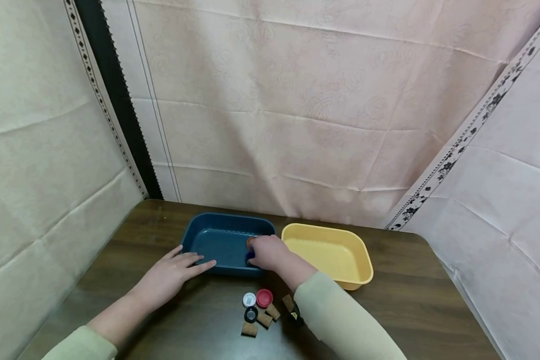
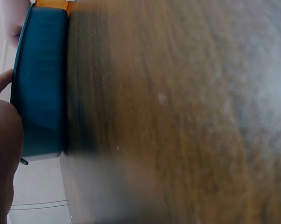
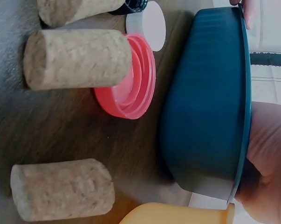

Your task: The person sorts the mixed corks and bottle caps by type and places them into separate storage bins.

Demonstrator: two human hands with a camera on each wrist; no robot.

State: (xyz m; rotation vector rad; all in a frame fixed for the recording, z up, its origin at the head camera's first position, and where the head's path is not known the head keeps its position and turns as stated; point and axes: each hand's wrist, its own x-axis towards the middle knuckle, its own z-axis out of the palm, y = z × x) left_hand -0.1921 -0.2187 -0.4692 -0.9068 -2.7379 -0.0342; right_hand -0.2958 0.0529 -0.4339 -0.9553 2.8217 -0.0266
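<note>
A teal blue plastic basin (image 1: 216, 245) stands near the back of the table. My left hand (image 1: 168, 275) rests on its front left rim with the fingers spread and fairly straight. Inside the basin's right end is my right hand (image 1: 270, 252), its thumb and fingers bent around a small dark blue cap (image 1: 250, 257). Something small and orange-brown (image 1: 250, 243) shows by the fingertips, too hidden to identify. In the right wrist view the basin wall (image 3: 205, 102) hides the right fingertips. The left wrist view shows a left finger (image 2: 1, 83) at the basin's rim.
A yellow basin (image 1: 328, 250) stands just right of the blue one. In front lie a red cap (image 1: 264, 298), a white cap (image 1: 249, 299), a black ring-like cap (image 1: 251, 314) and several corks (image 1: 249, 329). A black item (image 1: 295, 315) sits partly behind the right sleeve. Cloth hangs around the table.
</note>
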